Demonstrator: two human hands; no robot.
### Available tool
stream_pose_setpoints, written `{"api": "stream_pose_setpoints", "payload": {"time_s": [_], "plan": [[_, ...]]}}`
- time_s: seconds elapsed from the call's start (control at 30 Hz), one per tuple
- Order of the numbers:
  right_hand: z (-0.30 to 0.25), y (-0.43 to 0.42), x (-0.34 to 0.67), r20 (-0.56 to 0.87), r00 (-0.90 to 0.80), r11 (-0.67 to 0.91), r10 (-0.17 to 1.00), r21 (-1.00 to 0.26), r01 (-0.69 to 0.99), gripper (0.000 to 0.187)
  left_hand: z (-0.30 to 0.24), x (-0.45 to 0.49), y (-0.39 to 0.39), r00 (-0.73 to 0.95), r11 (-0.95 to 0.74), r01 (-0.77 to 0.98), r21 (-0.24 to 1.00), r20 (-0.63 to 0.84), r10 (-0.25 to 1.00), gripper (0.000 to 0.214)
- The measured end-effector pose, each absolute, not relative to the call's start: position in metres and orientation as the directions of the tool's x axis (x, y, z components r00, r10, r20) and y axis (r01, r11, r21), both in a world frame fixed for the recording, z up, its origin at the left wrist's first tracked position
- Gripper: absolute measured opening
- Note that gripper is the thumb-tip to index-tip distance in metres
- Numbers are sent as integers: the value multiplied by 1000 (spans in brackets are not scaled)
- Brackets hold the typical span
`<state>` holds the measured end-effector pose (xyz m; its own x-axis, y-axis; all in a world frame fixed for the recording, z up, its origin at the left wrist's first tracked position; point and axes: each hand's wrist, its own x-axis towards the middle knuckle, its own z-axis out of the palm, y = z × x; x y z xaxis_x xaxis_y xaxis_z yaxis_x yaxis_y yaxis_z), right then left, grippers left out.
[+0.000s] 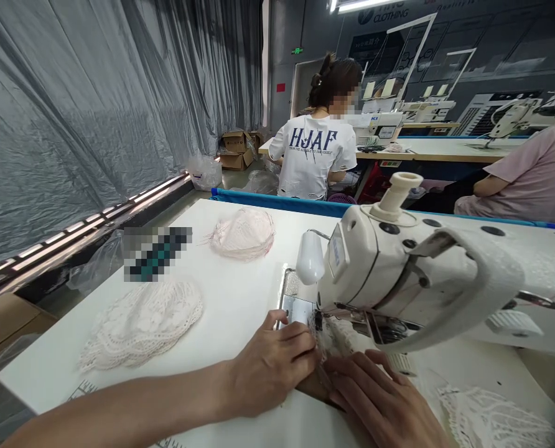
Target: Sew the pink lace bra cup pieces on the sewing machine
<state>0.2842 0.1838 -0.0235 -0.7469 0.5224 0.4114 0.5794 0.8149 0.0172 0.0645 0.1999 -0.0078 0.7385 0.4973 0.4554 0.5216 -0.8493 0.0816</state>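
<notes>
My left hand (277, 364) is at the needle plate of a white sewing machine (375, 249), fingers bent and closed on the near edge of a piece of white lace fabric (340, 333). Beside it, my right hand (382, 398) has its fingers together and curved over the same lace, to the right; its thumb is hidden. The lace runs under the presser foot area, partly covered by the machine head and my fingers. Beyond my left fingertips shows the metal plate (298, 308).
Left on the white table (240, 298) lies a white lace pile (142, 323), with a pale pink fabric pile (244, 233) farther back. More lace (496, 417) lies at right. A blurred dark object (158, 254) is at the left edge. A person in white (318, 152) sits ahead.
</notes>
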Motion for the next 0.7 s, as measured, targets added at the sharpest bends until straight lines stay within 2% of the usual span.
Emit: {"api": "stream_pose_setpoints", "payload": {"time_s": [0.2, 0.33, 0.5, 0.7], "plan": [[-29, 185, 282, 476, -729, 815, 492, 43, 578, 31, -11, 64, 200, 738, -850, 521, 77, 460, 494, 27], [-23, 186, 283, 429, -763, 831, 485, 47, 554, 26, -13, 64, 200, 739, -849, 524, 73, 457, 496, 27], [-13, 187, 281, 466, -769, 829, 438, 123, 546, 48, -9, 64, 199, 747, -842, 536, 59, 433, 505, 28], [-7, 193, 278, 517, -708, 745, 481, 185, 641, 57, -8, 64, 200, 741, -840, 538, 70, 435, 511, 30]]}}
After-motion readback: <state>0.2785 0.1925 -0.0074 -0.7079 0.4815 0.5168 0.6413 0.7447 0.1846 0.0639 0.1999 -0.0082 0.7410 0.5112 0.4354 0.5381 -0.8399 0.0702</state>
